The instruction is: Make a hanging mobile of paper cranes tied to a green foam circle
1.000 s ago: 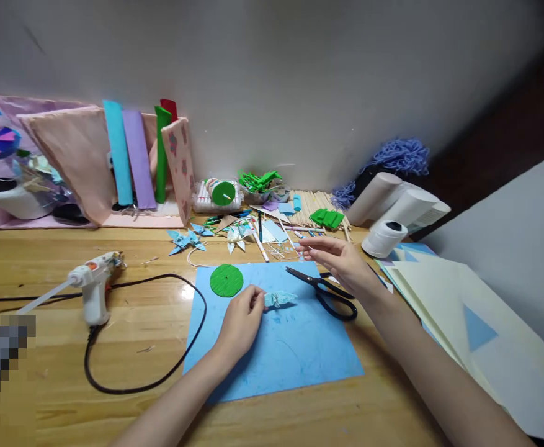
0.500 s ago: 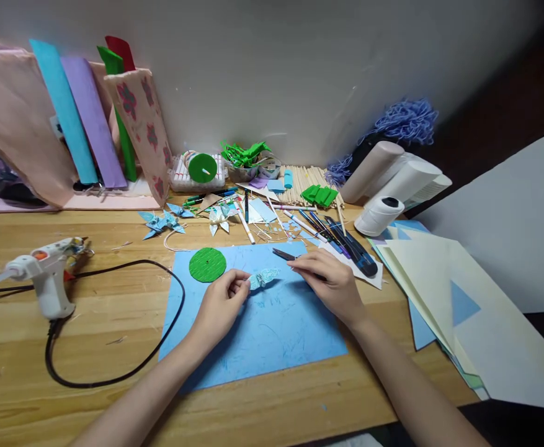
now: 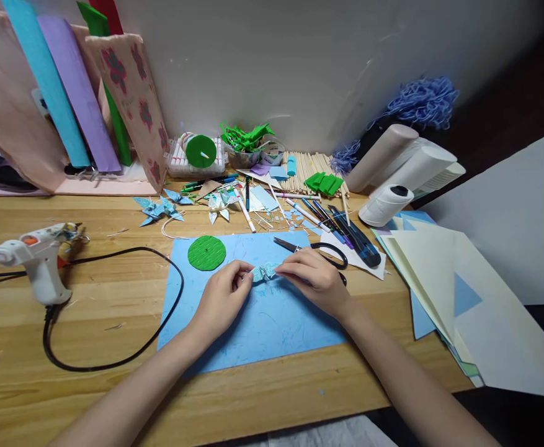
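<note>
A small crumpled piece of light-blue patterned paper [image 3: 264, 272] is held between both hands above the blue sheet [image 3: 262, 338]. My left hand [image 3: 221, 298] is closed, pinching its left end between thumb and fingers. The fingertips of my right hand [image 3: 317, 282] grip the opposite end. Black-handled scissors [image 3: 286, 244] lie just beyond my right hand, which partly covers them. A round green disc [image 3: 206, 252] with a small centre hole rests at the sheet's far left corner.
A white glue gun [image 3: 43, 264] stands at the left, its black cord [image 3: 178, 298] looping to the sheet. Folded paper flowers [image 3: 160, 208], pens [image 3: 325, 220] and paper scraps litter the back. Paper sheets [image 3: 439, 273] are stacked at the right, by a white thread spool [image 3: 386, 206].
My right hand has moved left from over the scissors and now grips the paper's right end. More of the scissors' handles show. The view has tilted down slightly.
</note>
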A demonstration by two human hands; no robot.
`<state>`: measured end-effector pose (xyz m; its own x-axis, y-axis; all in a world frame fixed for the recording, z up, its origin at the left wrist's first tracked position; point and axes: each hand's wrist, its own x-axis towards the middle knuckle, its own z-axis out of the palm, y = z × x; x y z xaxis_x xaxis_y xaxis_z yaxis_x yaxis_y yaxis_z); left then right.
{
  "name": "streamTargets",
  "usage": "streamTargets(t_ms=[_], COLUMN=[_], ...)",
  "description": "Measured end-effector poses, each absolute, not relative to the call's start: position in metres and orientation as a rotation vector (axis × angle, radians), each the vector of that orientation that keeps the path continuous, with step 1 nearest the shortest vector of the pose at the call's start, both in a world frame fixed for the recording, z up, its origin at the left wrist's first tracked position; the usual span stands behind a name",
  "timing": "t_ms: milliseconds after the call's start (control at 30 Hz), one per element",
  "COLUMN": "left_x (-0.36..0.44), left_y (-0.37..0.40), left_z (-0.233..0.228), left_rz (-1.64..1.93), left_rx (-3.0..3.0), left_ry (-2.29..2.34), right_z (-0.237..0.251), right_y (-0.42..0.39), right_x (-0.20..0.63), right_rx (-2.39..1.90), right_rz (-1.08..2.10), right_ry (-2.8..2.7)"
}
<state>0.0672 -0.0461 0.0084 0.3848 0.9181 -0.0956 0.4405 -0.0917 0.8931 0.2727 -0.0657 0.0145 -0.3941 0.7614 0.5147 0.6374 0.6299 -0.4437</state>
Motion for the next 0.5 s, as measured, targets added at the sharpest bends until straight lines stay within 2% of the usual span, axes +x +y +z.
streamTargets(t_ms=[500], left_x=[0.068], left_y=[-0.047], left_z=[0.0072], left_rz=[0.638], left_rx=[1.768], left_ry=[1.196], right_z=[0.0145], right_y=[-0.0673], right_x=[0.2654], right_rx=[-1.17], right_rz=[0.124], right_ry=[-2.249])
